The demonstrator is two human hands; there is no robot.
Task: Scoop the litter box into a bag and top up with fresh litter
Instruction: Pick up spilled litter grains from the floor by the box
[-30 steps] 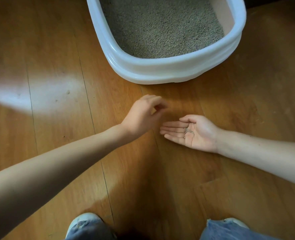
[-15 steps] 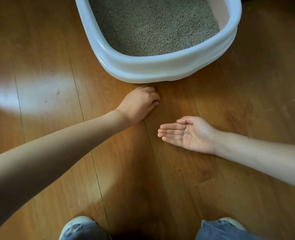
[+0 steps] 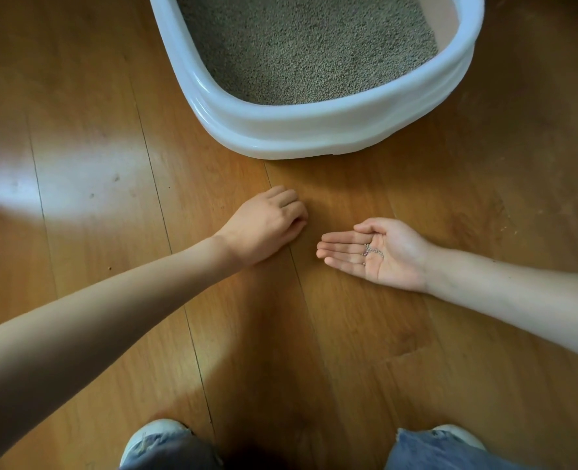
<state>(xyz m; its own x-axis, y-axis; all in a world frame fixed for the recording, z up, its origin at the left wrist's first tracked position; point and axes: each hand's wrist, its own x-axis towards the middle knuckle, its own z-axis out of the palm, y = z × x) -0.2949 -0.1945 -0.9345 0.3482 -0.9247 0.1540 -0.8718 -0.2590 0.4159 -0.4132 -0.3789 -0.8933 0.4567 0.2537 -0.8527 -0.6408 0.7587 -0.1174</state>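
A white litter box [image 3: 314,127] stands on the wooden floor at the top, filled with grey-brown litter [image 3: 308,45]. In front of it my left hand [image 3: 267,225] rests knuckles up on the floor, its fingers curled under; whatever is beneath the fingertips is hidden. Just to the right, my right hand [image 3: 392,262] lies palm up and flat near the floor. A small cluster of loose litter grains [image 3: 372,251] sits on its palm. No scoop or bag is in view.
A few stray specks [image 3: 504,227] lie on the floor right of the hands, and one grain [image 3: 110,268] lies by my left forearm. My shoes [image 3: 155,435] and jeans [image 3: 443,452] fill the bottom edge. A bright patch of light [image 3: 60,178] falls at the left.
My left hand went from hovering over my right palm to the floor near the box, then drew back slightly toward me. My right hand stayed palm up with the grains.
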